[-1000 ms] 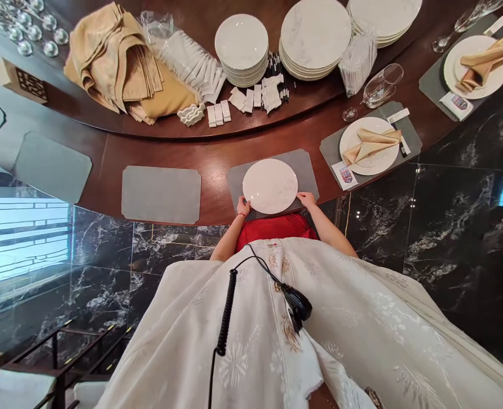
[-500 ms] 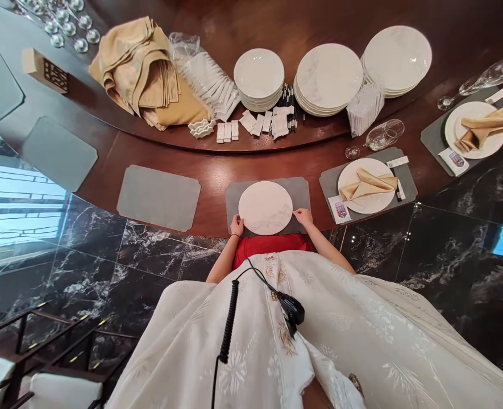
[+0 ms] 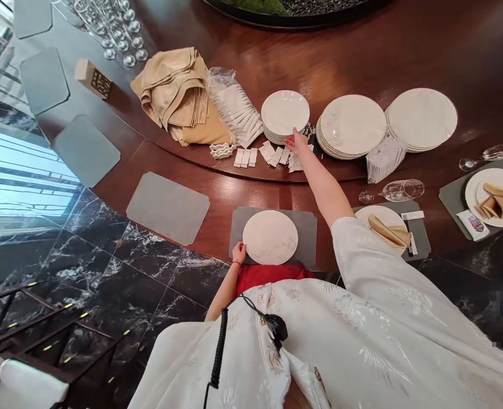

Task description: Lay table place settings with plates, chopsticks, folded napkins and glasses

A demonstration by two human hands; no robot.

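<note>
Watching from close by, I notice first the person's left hand (image 3: 238,253), laid at the near rim of a white marble-veined plate (image 3: 270,237) that sits centred on a grey mat (image 3: 306,238). Its fingers press against the edge, though I cannot tell whether they grip the plate or only steady it. A light touch at the rim seems the sound way to handle it, keeping the plate square on the mat and its face unmarked. Below that wrist lie a red garment (image 3: 268,278) and a white embroidered robe (image 3: 319,335), with a coiled black cord (image 3: 219,346) running down it. The right hand (image 3: 296,142) is stretched out across the dark wood counter (image 3: 447,68), fingers extended and nothing held, their tips at the lower edge of a stack of small white plates (image 3: 285,112). Working from the rim like this looks safer than pressing on a stack. Just beside the fingers are small white chopstick rests (image 3: 268,154). Larger stacks of white plates (image 3: 352,126) stand to the right, and folded tan napkins (image 3: 178,96) lie to the left beyond a bare grey mat (image 3: 168,208). Farther off, rows of upturned glasses (image 3: 119,34) line the counter's curve, and a dark planter (image 3: 285,5) is cut off at the top of the view.
</note>
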